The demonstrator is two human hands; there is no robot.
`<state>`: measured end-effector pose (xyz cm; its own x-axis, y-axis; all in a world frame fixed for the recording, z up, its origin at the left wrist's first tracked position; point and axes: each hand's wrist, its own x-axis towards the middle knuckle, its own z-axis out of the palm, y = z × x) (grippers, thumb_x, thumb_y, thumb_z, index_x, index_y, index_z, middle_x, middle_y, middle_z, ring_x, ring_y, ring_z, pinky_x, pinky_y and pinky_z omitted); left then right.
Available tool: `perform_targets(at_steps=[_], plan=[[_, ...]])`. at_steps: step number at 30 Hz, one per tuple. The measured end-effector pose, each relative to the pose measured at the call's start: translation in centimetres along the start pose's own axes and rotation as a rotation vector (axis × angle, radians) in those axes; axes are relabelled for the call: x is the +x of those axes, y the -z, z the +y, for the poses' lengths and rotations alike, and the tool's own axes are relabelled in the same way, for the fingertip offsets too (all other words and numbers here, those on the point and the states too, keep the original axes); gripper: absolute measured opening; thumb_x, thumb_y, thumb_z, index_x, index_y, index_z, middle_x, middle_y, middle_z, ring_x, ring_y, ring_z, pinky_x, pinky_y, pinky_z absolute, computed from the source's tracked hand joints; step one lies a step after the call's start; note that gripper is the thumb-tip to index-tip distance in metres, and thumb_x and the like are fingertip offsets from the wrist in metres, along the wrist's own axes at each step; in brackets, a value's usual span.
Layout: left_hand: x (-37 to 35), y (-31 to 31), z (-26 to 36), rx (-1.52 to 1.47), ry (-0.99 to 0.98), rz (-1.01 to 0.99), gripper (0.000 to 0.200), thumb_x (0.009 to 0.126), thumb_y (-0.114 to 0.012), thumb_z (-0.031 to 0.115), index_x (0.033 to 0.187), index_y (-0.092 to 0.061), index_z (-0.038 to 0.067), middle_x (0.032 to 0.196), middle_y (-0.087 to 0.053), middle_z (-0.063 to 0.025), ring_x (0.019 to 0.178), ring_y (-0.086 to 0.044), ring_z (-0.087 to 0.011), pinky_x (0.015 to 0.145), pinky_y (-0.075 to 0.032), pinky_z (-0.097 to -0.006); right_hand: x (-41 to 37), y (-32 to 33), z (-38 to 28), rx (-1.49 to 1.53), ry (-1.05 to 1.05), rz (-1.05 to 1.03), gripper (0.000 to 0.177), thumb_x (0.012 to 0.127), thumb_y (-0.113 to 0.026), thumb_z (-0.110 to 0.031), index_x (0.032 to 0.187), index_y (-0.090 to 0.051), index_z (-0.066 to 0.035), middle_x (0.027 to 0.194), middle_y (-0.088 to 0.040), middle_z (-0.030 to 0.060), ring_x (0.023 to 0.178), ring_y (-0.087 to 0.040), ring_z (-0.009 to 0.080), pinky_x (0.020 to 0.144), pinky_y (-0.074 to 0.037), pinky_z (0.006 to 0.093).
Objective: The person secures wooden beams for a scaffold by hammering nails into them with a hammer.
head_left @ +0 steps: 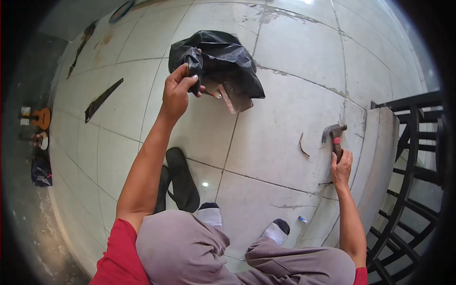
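Observation:
My left hand (179,90) is closed on the gathered edge of a black plastic bag (218,54), which lies crumpled on the tiles ahead of me. From the bag's open mouth shows a brownish block with a pale pink edge (229,99); the rest of it is hidden by the plastic. On the right, my right hand (341,170) has its fingers wrapped round the dark handle of a claw hammer (336,137). Red wrapping circles the handle just below the hammer's head. A thin curved strip (302,146) lies on the floor left of the hammer.
Black flip-flops (183,180) rest by my left knee. A dark saw-like blade (103,100) lies farther left. Black metal railings (412,142) stand on a raised ledge (377,156) at the right. A small blue-and-white item (302,219) lies near my right foot. Far left is a small guitar (42,118).

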<state>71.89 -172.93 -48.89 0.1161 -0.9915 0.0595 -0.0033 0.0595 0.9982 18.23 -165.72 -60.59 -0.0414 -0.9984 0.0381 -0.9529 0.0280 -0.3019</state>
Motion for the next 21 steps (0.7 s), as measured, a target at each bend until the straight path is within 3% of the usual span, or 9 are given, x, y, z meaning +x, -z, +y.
perform_targets(at_steps=[1,3,5,11,14,15,17,19,21], plan=[[-0.4,-1.0,1.2,0.028,-0.018,-0.066,0.023,0.093,-0.051,0.008,0.112,-0.061,0.000,0.092,-0.063,-0.0054,0.075,-0.067,-0.0162,0.063,-0.052,-0.0276,0.3,0.5,-1.1,-0.004,-0.015,0.014,0.036,0.092,-0.064,-0.019,0.118,-0.053,0.004,0.108,-0.053,0.0221,0.105,-0.051,0.0404,0.092,-0.043,0.0470],[-1.1,-3.0,2.8,0.026,-0.024,-0.102,0.011,0.093,-0.052,0.006,0.098,-0.061,0.001,0.083,-0.058,-0.0016,0.073,-0.062,-0.0120,0.065,-0.055,-0.0278,1.1,1.4,-3.9,-0.063,0.135,0.377,0.037,0.090,-0.066,-0.016,0.119,-0.053,0.002,0.114,-0.053,0.0224,0.110,-0.052,0.0399,0.095,-0.043,0.0452],[-1.8,-4.2,3.4,0.012,-0.022,-0.164,0.012,0.094,-0.053,0.007,0.099,-0.060,0.000,0.085,-0.059,-0.0020,0.075,-0.062,-0.0118,0.067,-0.056,-0.0284,2.7,3.9,-8.7,0.080,0.319,0.407,0.036,0.088,-0.067,-0.011,0.118,-0.055,0.002,0.116,-0.056,0.0209,0.112,-0.053,0.0386,0.099,-0.043,0.0443],[-5.3,-6.9,2.6,0.012,0.050,-0.391,0.017,0.094,-0.058,0.011,0.101,-0.058,-0.005,0.102,-0.063,-0.0060,0.078,-0.058,-0.0089,0.069,-0.060,-0.0304,6.5,3.5,-20.0,0.553,0.741,-0.192,0.024,0.091,-0.060,-0.007,0.116,-0.059,-0.005,0.108,-0.063,0.0189,0.101,-0.063,0.0376,0.085,-0.051,0.0456],[-6.2,-7.3,3.9,0.027,0.167,-0.497,0.030,0.095,-0.061,0.016,0.115,-0.057,-0.007,0.106,-0.063,-0.0070,0.084,-0.059,-0.0088,0.067,-0.060,-0.0289,7.1,2.4,-24.0,0.546,0.699,-0.287,0.032,0.092,-0.060,-0.010,0.124,-0.055,-0.008,0.106,-0.062,0.0193,0.102,-0.062,0.0403,0.086,-0.052,0.0466],[-6.3,-7.7,3.9,0.027,0.172,-0.489,0.030,0.095,-0.061,0.016,0.115,-0.057,-0.007,0.106,-0.063,-0.0070,0.084,-0.059,-0.0088,0.067,-0.060,-0.0289,7.1,2.2,-25.0,0.472,0.532,-0.326,0.038,0.090,-0.061,-0.009,0.127,-0.052,-0.009,0.109,-0.060,0.0202,0.102,-0.062,0.0417,0.087,-0.052,0.0468],[-6.6,-8.4,3.7,0.174,0.183,-0.320,0.041,0.092,-0.066,0.027,0.111,-0.057,-0.008,0.106,-0.066,-0.0081,0.075,-0.061,-0.0132,0.071,-0.060,-0.0324,6.9,0.4,-25.1,0.402,0.369,-0.379,0.043,0.089,-0.061,-0.007,0.130,-0.050,-0.010,0.111,-0.057,0.0210,0.102,-0.061,0.0431,0.088,-0.052,0.0471],[-6.3,-7.1,3.1,0.279,0.206,-0.256,0.044,0.089,-0.072,0.030,0.110,-0.055,-0.006,0.106,-0.065,-0.0099,0.075,-0.060,-0.0142,0.067,-0.057,-0.0340,6.6,-3.2,-23.7,0.568,0.347,-0.191,0.055,0.080,-0.068,-0.002,0.131,-0.051,-0.011,0.114,-0.053,0.0219,0.104,-0.060,0.0412,0.089,-0.051,0.0455],[-5.5,-6.1,3.8,1.072,0.347,-0.249,0.041,0.087,-0.074,0.023,0.111,-0.052,-0.002,0.117,-0.062,-0.0178,0.079,-0.061,-0.0197,0.063,-0.053,-0.0380,5.8,-4.0,-22.1,0.636,0.315,-0.189,0.056,0.078,-0.066,0.003,0.130,-0.051,-0.010,0.121,-0.049,0.0215,0.109,-0.057,0.0403,0.091,-0.050,0.0441]])
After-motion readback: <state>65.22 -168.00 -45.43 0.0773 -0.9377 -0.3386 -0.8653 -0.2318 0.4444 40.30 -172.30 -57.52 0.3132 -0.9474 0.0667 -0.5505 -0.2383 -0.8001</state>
